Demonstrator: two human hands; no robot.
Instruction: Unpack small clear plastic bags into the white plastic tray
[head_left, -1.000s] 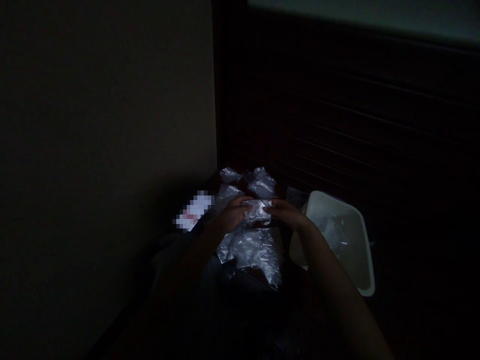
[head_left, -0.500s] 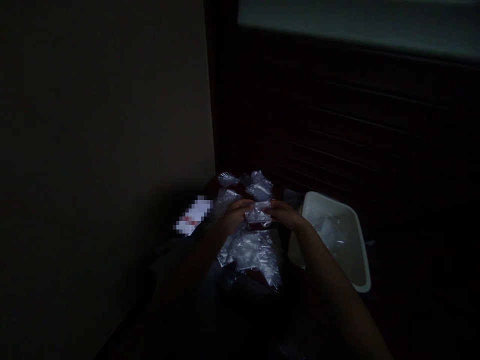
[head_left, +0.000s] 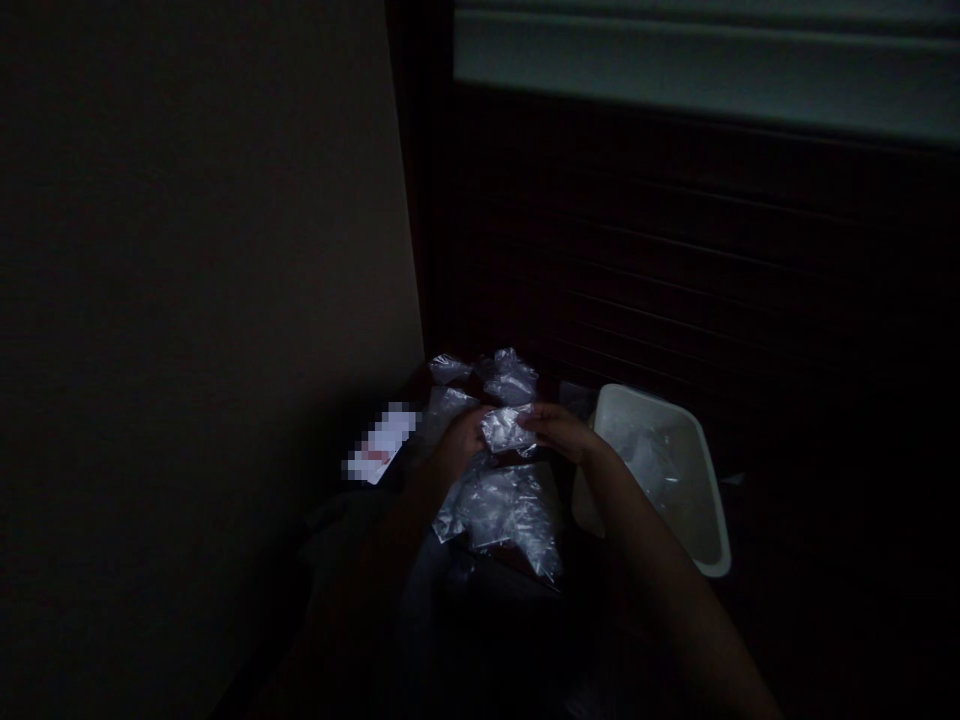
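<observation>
Between my two hands is a small clear plastic bag (head_left: pixel 507 430), folded into a shiny, roughly rectangular packet. My left hand (head_left: pixel 466 436) is closed on its left edge. From the other side, my right hand (head_left: pixel 559 430) pinches the packet's right edge. Larger crumpled plastic bags (head_left: pixel 499 510) lie just below the hands. Behind them sit a bunched plastic bag (head_left: pixel 511 382) and a smaller plastic piece (head_left: pixel 450 368). Another plastic bag (head_left: pixel 448 405) lies partly behind my left hand. The dim light hides what, if anything, the packet contains.
A white plastic bin (head_left: pixel 712 480) stands right of my right forearm, with clear plastic inside. To the left is a bright, pixelated phone-like rectangle (head_left: pixel 382 445). A plain wall (head_left: pixel 225 250) rises on the left and dark panelling (head_left: pixel 637 230) at the back.
The packet has turned slightly and shows more crinkles, still held by both hands. The whole view has shifted a little, so the bin and bags appear farther left.
</observation>
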